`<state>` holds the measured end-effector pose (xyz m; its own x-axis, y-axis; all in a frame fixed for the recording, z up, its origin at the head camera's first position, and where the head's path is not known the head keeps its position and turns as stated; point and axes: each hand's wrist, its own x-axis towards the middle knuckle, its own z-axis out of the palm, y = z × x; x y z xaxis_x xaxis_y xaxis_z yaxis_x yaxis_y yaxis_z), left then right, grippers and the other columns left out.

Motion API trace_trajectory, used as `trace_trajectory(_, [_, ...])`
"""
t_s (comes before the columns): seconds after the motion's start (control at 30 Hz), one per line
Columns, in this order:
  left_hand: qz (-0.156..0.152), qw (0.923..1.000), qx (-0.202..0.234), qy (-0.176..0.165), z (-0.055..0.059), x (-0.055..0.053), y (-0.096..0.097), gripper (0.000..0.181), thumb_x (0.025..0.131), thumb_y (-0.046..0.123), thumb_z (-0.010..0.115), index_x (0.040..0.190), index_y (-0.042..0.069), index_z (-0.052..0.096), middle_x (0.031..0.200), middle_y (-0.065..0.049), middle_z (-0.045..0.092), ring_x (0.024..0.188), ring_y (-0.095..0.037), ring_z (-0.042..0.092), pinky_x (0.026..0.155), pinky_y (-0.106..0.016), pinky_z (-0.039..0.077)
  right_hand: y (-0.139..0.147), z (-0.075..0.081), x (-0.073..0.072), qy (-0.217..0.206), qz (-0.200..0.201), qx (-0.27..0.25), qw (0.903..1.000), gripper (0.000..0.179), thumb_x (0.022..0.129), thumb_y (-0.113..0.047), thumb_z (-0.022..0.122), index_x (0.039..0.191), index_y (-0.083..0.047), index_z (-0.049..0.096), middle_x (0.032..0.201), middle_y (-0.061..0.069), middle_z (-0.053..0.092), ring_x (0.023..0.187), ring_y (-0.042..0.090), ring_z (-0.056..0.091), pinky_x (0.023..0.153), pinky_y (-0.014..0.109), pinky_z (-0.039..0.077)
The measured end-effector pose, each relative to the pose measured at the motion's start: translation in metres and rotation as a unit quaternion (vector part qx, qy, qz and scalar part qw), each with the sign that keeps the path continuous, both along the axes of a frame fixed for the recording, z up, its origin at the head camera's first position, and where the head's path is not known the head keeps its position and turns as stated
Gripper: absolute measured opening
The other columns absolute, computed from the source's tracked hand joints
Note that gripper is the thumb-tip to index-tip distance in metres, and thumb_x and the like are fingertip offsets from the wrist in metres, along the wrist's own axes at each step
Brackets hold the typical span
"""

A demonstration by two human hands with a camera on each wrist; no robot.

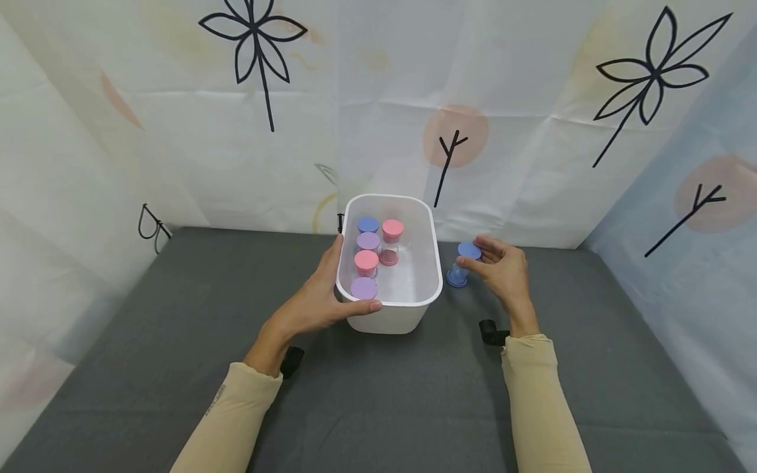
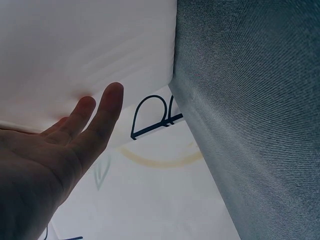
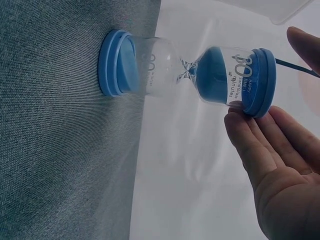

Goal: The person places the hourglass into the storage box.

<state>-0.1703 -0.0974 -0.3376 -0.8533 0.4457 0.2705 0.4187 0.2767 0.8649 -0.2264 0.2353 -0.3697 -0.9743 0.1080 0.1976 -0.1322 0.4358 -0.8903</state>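
A blue sand timer (image 3: 212,75) stands upright on the table, right of a white bin (image 1: 390,318). Fingertips of my right hand (image 1: 503,272) touch its top cap on one side, while the thumb is held off the cap in the right wrist view. Blue sand fills much of its upper bulb, with some at the bottom. My left hand (image 1: 316,295) rests on the bin, straight fingers along the left wall and thumb over the front rim. Inside the bin stand several timers, among them a blue one (image 1: 368,225), pink ones and purple ones (image 1: 363,288).
Dark grey cloth covers the table (image 1: 378,407). A white printed curtain (image 1: 384,144) hangs right behind the bin and along both sides. The right part of the bin's floor shows bare. A black strap piece (image 1: 492,333) sits at my right wrist.
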Motion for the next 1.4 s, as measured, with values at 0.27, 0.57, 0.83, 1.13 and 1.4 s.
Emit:
trace_trajectory(0.27, [0.0,1.0,0.004,-0.002,-0.001,-0.0004,-0.0003,0.123,0.079,0.02,0.088,0.163,0.031,0.0,0.16,-0.005,0.021,0.142,-0.026,0.024,0.112,-0.062,0.027,0.0,0.0011,-0.0008,-0.004,-0.001,-0.011,0.9999,0.063,0.084,-0.007,0.083,0.139,0.008,0.056,0.138,0.023,0.059,0.13,0.032,0.056,0.105,0.04,0.044])
trace_trajectory(0.57, [-0.005,1.0,0.005,-0.001,-0.0016,-0.0014,0.0002,0.121,0.079,0.019,0.088,0.163,0.031,0.001,0.16,-0.005,0.021,0.143,-0.028,0.023,0.111,-0.064,0.027,0.0007,0.0001,0.0006,-0.014,0.002,-0.021,0.9997,0.063,0.085,-0.009,0.083,0.14,0.007,0.056,0.138,0.023,0.059,0.131,0.032,0.055,0.106,0.04,0.044])
trace_trajectory(0.83, [0.002,0.9999,-0.001,-0.012,-0.0002,0.0005,0.0002,0.123,0.079,0.02,0.088,0.164,0.029,-0.002,0.162,-0.005,0.018,0.145,-0.035,0.021,0.111,-0.064,0.026,0.0004,-0.0006,-0.0001,-0.012,0.0,-0.025,0.9996,0.061,0.086,-0.009,0.083,0.139,0.007,0.057,0.136,0.022,0.06,0.128,0.032,0.057,0.101,0.029,0.047])
trace_trajectory(1.13, [0.0,0.9999,-0.003,-0.01,-0.0005,0.0007,-0.0006,0.123,0.08,0.018,0.087,0.164,0.027,-0.003,0.162,-0.008,0.018,0.145,-0.033,0.021,0.111,-0.066,0.026,0.0002,0.001,0.0003,-0.019,0.001,-0.029,0.9994,0.062,0.086,-0.007,0.082,0.139,0.008,0.055,0.137,0.023,0.059,0.129,0.032,0.057,0.098,0.024,0.048])
trace_trajectory(1.4, [0.002,1.0,0.0,-0.004,-0.0059,-0.0025,-0.0005,0.124,0.079,0.023,0.088,0.163,0.032,-0.003,0.163,-0.005,0.018,0.146,-0.035,0.02,0.111,-0.065,0.026,0.0006,0.0008,0.0002,-0.016,0.004,-0.026,0.9995,0.062,0.086,-0.01,0.082,0.14,0.008,0.056,0.137,0.023,0.06,0.128,0.032,0.057,0.096,0.022,0.048])
